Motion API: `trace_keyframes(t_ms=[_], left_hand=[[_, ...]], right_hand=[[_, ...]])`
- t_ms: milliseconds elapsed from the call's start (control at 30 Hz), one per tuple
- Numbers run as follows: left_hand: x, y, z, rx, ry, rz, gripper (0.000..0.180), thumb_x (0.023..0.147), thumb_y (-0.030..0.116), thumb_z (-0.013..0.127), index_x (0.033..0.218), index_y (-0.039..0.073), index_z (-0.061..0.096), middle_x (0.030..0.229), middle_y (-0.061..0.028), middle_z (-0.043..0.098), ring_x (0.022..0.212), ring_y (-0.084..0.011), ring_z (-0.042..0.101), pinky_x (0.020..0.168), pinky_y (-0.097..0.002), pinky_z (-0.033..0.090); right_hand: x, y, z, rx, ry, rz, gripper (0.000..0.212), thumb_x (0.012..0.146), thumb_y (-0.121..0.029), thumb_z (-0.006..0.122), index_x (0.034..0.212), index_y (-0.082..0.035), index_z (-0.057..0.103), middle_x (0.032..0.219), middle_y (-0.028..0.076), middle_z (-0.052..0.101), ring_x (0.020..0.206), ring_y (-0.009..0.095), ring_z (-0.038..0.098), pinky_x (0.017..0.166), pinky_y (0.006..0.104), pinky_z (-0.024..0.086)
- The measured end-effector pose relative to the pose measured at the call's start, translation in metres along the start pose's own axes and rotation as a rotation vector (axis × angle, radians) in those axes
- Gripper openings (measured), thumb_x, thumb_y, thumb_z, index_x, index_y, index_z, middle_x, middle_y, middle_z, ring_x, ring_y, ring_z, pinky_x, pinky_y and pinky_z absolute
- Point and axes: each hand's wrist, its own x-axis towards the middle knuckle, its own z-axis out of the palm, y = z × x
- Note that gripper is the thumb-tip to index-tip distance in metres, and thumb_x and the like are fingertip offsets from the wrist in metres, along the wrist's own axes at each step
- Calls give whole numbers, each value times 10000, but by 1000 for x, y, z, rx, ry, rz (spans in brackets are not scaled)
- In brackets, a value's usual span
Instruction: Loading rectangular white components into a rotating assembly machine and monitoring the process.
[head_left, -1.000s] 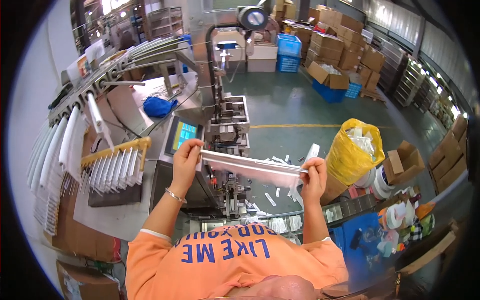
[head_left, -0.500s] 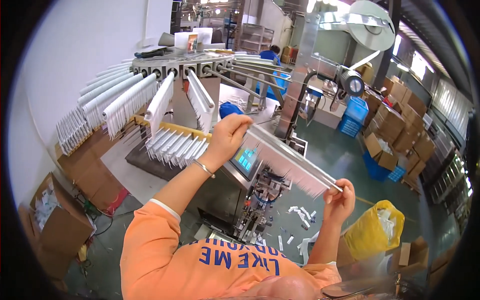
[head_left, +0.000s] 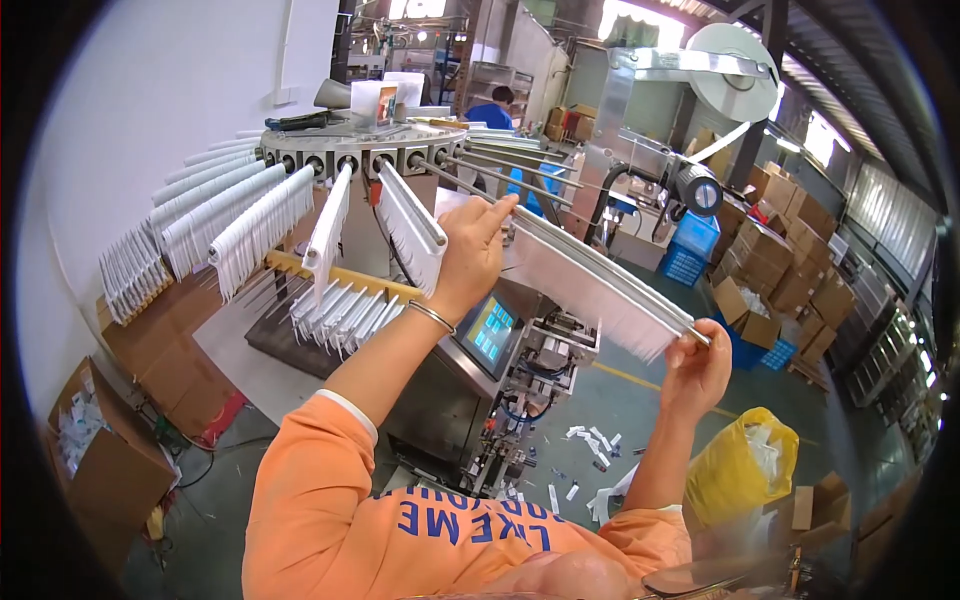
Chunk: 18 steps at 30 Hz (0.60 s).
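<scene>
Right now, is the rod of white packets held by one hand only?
No: the left hand grips one end of the rod, the right hand the other.

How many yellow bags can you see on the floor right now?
1. The yellow bag stands on the floor at lower right, below the right hand, which holds one end of the rod of white strips. Others may be hidden behind the machine.

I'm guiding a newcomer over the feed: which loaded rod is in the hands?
Start at the round carousel with rods fanning outward. Right of it, above the small blue screen, one rod of white packets slants down-right. Unlike its neighbours, the left hand and right hand hold its ends.
</scene>
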Motion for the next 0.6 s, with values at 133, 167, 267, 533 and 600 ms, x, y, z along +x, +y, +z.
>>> trace_keyframes(t_ms=[133,167,267,533,600], left_hand=[[-30,18,-3,138,-78,-71,552,753,43,496,1283,-8,348,941,-153,436,837,-307,444,745,-391,348],[-43,25,-8,106,-137,-41,531,755,44,498,1269,1,374,913,-147,441,824,-300,447,730,-386,350],[-78,47,-24,-67,-227,83,472,751,44,519,1217,15,450,841,-121,453,788,-280,451,704,-369,352],[-148,40,-138,-107,-314,41,318,696,33,603,1014,57,602,782,-62,471,699,-240,465,624,-336,373],[-168,25,-173,-36,-373,-49,285,693,28,602,975,68,609,792,-68,479,710,-251,476,632,-349,379]], right_hand=[[12,28,39,-135,-120,43,182,912,-151,459,976,1,536,699,42,531,564,83,452,523,203,363],[16,40,52,-176,-166,37,181,913,-150,457,980,-2,538,706,38,529,566,77,448,521,199,360],[24,73,87,-325,-181,43,174,915,-155,461,966,-13,547,704,6,517,572,53,426,515,173,334],[25,119,104,-353,-10,-84,204,902,-196,492,833,-25,581,602,-31,437,546,36,379,478,181,275],[21,123,117,-230,30,-2,239,913,-234,464,784,-48,543,586,-29,396,523,43,353,476,191,260]])
